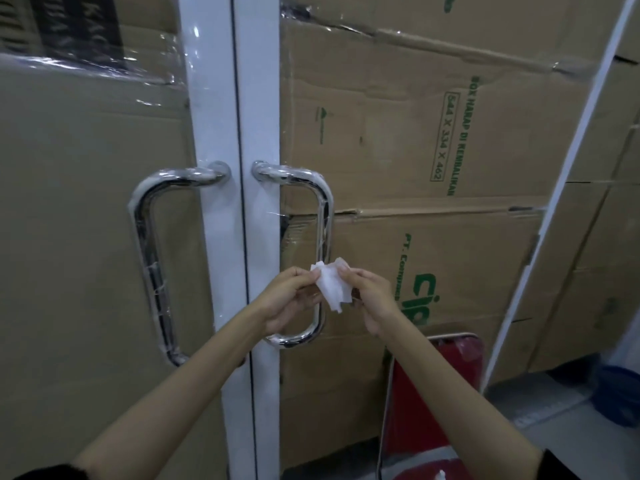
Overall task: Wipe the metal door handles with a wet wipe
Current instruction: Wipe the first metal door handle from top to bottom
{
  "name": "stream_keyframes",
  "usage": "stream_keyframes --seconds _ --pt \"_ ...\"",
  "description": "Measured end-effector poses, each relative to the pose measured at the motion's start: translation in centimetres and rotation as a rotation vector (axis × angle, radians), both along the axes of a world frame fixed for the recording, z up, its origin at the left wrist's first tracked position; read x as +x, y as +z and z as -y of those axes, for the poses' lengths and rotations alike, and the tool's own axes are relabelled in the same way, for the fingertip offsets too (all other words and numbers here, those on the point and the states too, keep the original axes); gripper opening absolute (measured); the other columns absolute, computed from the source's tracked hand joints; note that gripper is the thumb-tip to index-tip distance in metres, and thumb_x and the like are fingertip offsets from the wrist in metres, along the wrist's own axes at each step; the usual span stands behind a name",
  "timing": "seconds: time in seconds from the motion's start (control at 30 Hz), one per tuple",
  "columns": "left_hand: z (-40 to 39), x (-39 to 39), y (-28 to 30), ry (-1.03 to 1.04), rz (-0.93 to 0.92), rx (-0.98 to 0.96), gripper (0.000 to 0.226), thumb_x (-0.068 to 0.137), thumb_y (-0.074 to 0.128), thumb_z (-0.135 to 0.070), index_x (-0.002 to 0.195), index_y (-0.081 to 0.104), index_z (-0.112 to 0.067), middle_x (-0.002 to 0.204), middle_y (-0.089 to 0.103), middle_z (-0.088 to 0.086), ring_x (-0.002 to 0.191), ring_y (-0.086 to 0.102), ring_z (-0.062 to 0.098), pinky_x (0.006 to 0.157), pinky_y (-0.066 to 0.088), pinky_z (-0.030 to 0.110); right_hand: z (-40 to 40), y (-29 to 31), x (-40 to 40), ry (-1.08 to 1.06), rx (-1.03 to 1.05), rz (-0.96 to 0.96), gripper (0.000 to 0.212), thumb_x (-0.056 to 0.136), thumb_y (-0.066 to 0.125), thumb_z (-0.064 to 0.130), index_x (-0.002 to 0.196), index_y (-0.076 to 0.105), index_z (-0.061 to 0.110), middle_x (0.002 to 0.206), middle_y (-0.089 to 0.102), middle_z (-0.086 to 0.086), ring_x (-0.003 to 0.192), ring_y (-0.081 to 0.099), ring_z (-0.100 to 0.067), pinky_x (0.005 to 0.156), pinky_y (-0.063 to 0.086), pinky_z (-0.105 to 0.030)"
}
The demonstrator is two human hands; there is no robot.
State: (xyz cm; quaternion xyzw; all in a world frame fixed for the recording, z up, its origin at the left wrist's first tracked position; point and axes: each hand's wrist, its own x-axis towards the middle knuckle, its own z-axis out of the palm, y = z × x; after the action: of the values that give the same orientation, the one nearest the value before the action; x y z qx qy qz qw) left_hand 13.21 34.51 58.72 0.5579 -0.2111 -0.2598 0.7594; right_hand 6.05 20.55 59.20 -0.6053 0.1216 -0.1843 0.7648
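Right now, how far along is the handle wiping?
Barely begun. Both hands, left hand and right hand, pinch the white wipe and spread it in front of the right handle. It touches neither handle; the left handle also remains to be wiped.

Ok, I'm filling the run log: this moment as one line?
stage: unfolding wet wipe | left hand, right hand: both pinch it | door handles: not touched

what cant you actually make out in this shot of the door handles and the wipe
Head view only:
- Lower stretch of the right curved chrome door handle: hidden behind the left hand and the crumpled white wet wipe.
- Whether the wipe touches that handle: cannot tell.
- Red metal-framed object by the door: cut off by the right forearm and the bottom edge.
- Small green print on the brown cardboard boxes: too small.
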Motion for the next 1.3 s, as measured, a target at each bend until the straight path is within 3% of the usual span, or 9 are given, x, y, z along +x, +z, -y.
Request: stream_keyframes --seconds 0.17,0.33,0.47,0.7,0.83,0.93,1.07,1.2,1.3 --pt "-1.9 -0.3 -0.6 0.113 -0.040 0.086 0.011 0.088 0.063 -0.018 0.082 0.056 -0.013 0.085 0.070 0.006 0.076 0.067 0.012 0.066 0.053 0.024 -1.1 -0.4 1.3 0.135 0.079 -0.096 0.028 0.095 0.056 0.019 0.111 0.060 -0.003 0.103 0.067 -0.017 0.080 0.064 -0.021 0.058 0.052 -0.026" --pt "-3.0 -0.2 -0.6 0.100 -0.065 0.165 0.033 0.083 0.068 -0.024 0.111 0.065 -0.006 0.090 0.065 0.006 0.085 0.059 0.015 0.078 0.050 0.027 0.0 -1.3 1.6 0.298 0.333 -0.205 0.036 0.099 0.045 0.019 0.129 0.050 -0.001 0.111 0.064 -0.016 0.092 0.063 -0.025 0.061 0.059 -0.032" --pt "-3.0 -1.3 -1.3 0.154 -0.020 0.215 0.034 0.086 0.067 -0.027 0.113 0.066 -0.008 0.093 0.068 0.005 0.086 0.062 0.016 0.077 0.052 0.026 0.6 -1.9 1.5 0.549 0.455 -0.233 0.046 0.096 0.049 0.034 0.129 0.051 0.002 0.129 0.058 -0.021 0.108 0.061 -0.037 0.065 0.060 -0.041" --pt "-6.6 -1.7 -0.7 0.422 0.117 0.343 0.021 0.079 0.075 -0.024 0.075 0.056 -0.016 0.055 0.058 -0.011 0.050 0.048 0.005 0.044 0.038 0.015 -3.9 -2.7 2.9 0.888 0.436 -0.190 0.053 0.081 0.063 0.041 0.118 0.065 0.003 0.117 0.065 -0.018 0.099 0.064 -0.028 0.068 0.061 -0.034" --pt "-10.5 -0.7 0.0 0.475 0.190 0.511 0.023 0.080 0.073 -0.029 0.083 0.057 -0.013 0.060 0.051 -0.004 0.049 0.044 0.005 0.043 0.030 0.015 -7.8 -2.9 4.7 0.889 0.379 -0.162 0.047 0.080 0.066 0.028 0.118 0.063 -0.001 0.112 0.067 -0.015 0.084 0.070 -0.019 0.063 0.060 -0.024" --pt "-12.7 -0.1 1.1 0.366 0.081 0.371 0.027 0.084 0.068 -0.033 0.101 0.064 -0.013 0.078 0.059 0.003 0.067 0.051 0.010 0.058 0.038 0.018 -9.6 -2.1 6.4 0.783 0.339 -0.132 0.046 0.078 0.068 0.017 0.117 0.059 -0.006 0.107 0.068 -0.017 0.083 0.069 -0.019 0.060 0.058 -0.022" --pt "-15.5 1.0 4.2 0.336 0.033 0.263 0.028 0.086 0.066 -0.025 0.108 0.064 -0.009 0.059 0.047 -0.006 0.049 0.040 0.002 0.047 0.037 0.011 -10.7 0.8 8.7 0.629 0.466 -0.094 0.015 0.089 0.060 0.011 0.095 0.061 -0.002 0.073 0.071 -0.009 0.061 0.069 -0.012 0.048 0.054 -0.018" --pt "-16.8 1.6 8.2 0.310 0.205 0.259 0.016 0.087 0.064 -0.025 0.100 0.064 -0.015 0.068 0.052 -0.006 0.058 0.044 0.003 0.054 0.040 0.014 -11.8 3.7 9.4 0.652 0.514 -0.025 0.020 0.092 0.057 0.016 0.102 0.061 0.000 0.083 0.068 -0.009 0.063 0.070 -0.014 0.047 0.055 -0.021" --pt "-17.0 2.1 10.7 0.290 0.292 0.240 0.008 0.086 0.065 -0.025 0.086 0.059 -0.020 0.071 0.048 -0.005 0.059 0.043 0.004 0.053 0.040 0.013 -11.3 5.4 9.3 0.648 0.515 0.026 0.026 0.093 0.054 0.022 0.110 0.060 0.002 0.103 0.069 -0.011 0.083 0.070 -0.020 0.066 0.061 -0.030"
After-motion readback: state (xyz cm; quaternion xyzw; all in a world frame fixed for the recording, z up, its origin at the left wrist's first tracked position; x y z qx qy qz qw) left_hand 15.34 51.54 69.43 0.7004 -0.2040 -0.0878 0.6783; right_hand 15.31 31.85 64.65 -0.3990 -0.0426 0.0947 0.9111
